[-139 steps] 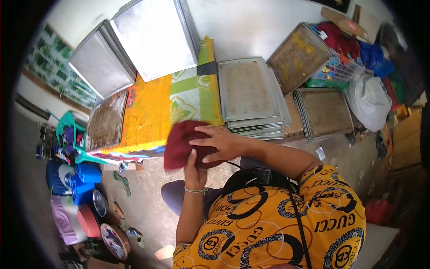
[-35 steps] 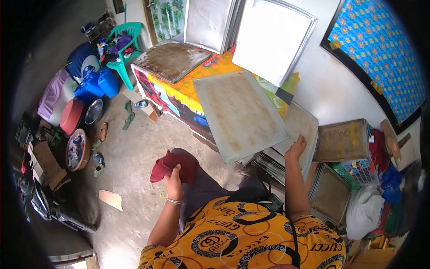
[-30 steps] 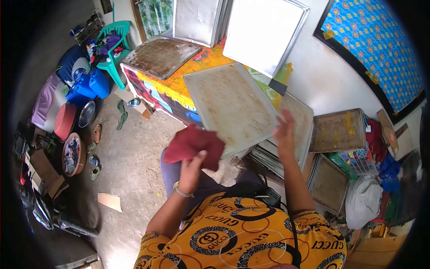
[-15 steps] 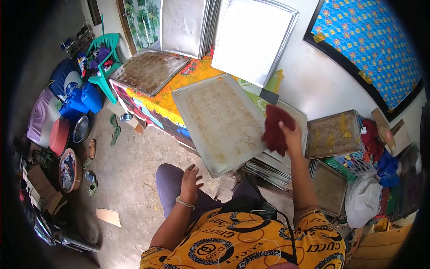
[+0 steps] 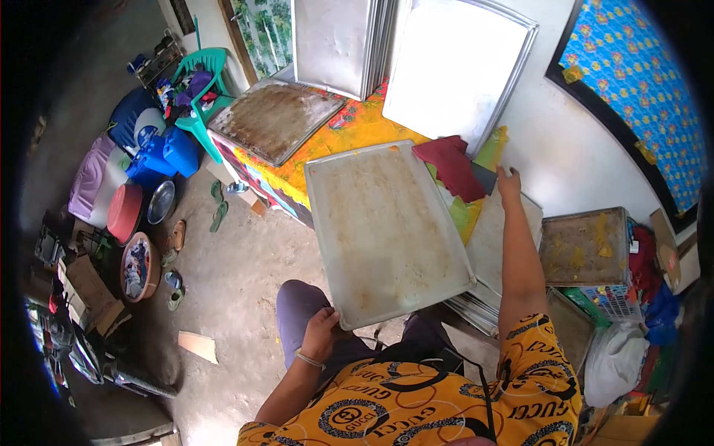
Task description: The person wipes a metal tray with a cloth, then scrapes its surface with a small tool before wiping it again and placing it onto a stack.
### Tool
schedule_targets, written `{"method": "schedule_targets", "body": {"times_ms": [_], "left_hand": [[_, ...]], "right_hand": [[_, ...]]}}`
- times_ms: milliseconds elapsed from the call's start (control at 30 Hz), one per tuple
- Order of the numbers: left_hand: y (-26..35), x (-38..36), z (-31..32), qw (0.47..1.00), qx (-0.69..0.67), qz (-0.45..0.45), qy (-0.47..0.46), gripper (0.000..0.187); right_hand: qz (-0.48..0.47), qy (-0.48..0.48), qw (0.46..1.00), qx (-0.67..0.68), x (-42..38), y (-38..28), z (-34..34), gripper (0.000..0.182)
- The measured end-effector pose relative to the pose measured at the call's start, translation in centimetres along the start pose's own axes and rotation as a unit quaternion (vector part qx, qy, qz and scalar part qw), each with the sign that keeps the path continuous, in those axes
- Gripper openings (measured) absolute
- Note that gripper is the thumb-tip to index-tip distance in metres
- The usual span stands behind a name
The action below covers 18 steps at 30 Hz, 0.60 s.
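A large worn metal baking tray [image 5: 387,230] with brown stains lies at an angle, its near end out over my lap. My left hand [image 5: 320,334] is closed on its near left corner. Beyond the tray's far right corner lies a crumpled dark red cloth [image 5: 454,169]. Right beside the cloth is a dark grey flat piece [image 5: 485,180]. My right hand [image 5: 509,186] is just right of that piece, fingers apart, with nothing visible in it.
A browned tray [image 5: 279,119] lies on the table with a yellow patterned cloth [image 5: 357,130]. Shiny trays [image 5: 461,67] lean on the wall. Other trays [image 5: 506,238] are stacked at right, near a tray-topped crate [image 5: 584,249]. A green chair [image 5: 204,67] stands far left.
My right hand has let go of the red cloth, which now lies by the grey piece, and moved away up and right. My left hand has taken hold of the tray's near corner.
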State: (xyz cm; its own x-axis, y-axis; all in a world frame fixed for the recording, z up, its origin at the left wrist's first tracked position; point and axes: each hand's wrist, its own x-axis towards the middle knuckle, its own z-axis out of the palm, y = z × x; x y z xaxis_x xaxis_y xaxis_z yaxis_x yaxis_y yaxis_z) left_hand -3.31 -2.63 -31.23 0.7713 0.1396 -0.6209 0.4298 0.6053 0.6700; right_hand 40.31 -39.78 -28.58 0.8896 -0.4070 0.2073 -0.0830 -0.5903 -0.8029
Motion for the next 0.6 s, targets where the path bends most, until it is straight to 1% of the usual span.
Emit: {"method": "schedule_targets", "body": {"times_ms": [33,67,133,233,333,400,433,467,500,567,600], "left_hand": [[0.0,-0.4,-0.3,1.0,0.002,-0.006,0.002,0.019],[0.2,-1.2,-0.4,1.0,0.005,-0.012,0.004,0.018],[0.2,-2.1,-0.6,1.0,0.001,-0.026,0.005,0.018],[0.1,-2.7,0.0,0.999,-0.018,-0.035,0.0,0.019],[-0.1,-2.8,1.0,1.0,-0.011,-0.019,0.002,0.024],[-1.0,-2.1,1.2,1.0,0.009,-0.005,0.01,0.025],[-1.4,-1.6,1.3,1.0,0.006,-0.003,0.013,0.026],[-1.6,-1.0,1.4,1.0,0.003,0.0,0.016,0.027],[-1.7,-0.4,1.6,1.0,-0.003,0.003,0.014,0.028],[-2.1,1.4,1.9,1.0,-0.018,0.013,-0.001,0.03],[-2.2,2.3,2.0,0.999,-0.026,0.02,-0.016,0.03]], "right_hand": [[0.023,0.028,0.999,-0.03,0.7,3.2,1.5,0.074],[0.101,-0.025,0.994,-0.012,0.1,3.7,1.7,0.069],[0.257,-0.126,0.958,0.021,-1.0,4.4,1.4,0.058],[0.274,-0.106,0.943,0.154,-3.6,2.9,1.3,0.043],[0.235,-0.075,0.959,0.143,-0.6,6.3,1.8,0.034],[0.29,-0.046,0.908,0.3,0.0,5.8,-0.5,0.037],[0.262,-0.021,0.925,0.275,-0.8,4.1,-2.3,0.038],[0.176,0.024,0.939,0.296,-1.4,3.5,-3.9,0.034],[0.146,0.055,0.938,0.308,-1.3,2.8,-5.5,0.029],[0.043,0.053,0.929,0.364,-3.3,0.4,-9.5,0.025],[0.031,0.037,0.916,0.399,-4.9,-1.1,-11.5,0.025]]}}
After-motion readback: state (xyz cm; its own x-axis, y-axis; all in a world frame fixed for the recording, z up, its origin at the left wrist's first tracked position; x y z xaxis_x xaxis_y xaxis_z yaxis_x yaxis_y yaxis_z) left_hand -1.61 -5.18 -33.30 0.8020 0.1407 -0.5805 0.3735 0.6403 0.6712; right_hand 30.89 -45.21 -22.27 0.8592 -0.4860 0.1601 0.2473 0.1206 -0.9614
